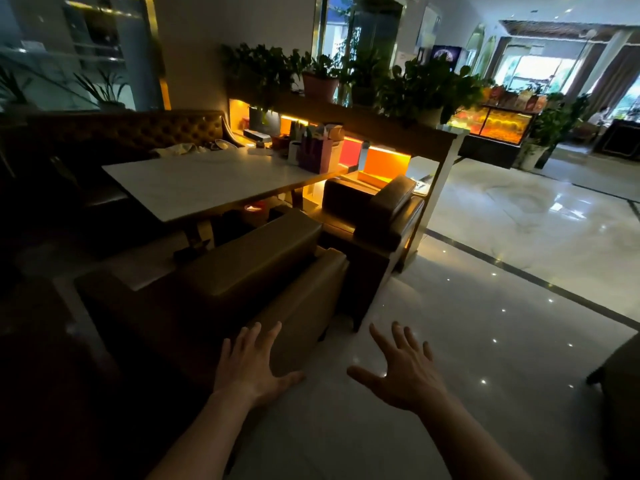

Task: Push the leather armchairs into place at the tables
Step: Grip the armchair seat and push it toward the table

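A brown leather armchair (249, 271) stands in front of me with its back toward me, at the near side of a white-topped table (207, 181). A second brown armchair (377, 213) sits to its right, tucked beside the table's far end. My left hand (252, 368) is stretched out with fingers spread, over the near chair's back corner; contact cannot be told. My right hand (405, 368) is also spread open, held above the bare floor to the right of the chair. Neither hand holds anything.
A tufted brown bench (131, 129) runs along the table's far side. A lit shelf divider (346, 116) topped with potted plants stands behind the table, with bags and boxes on the tabletop. Glossy tile floor (502, 271) stretches right. Another dark seat edge (616, 375) shows at right.
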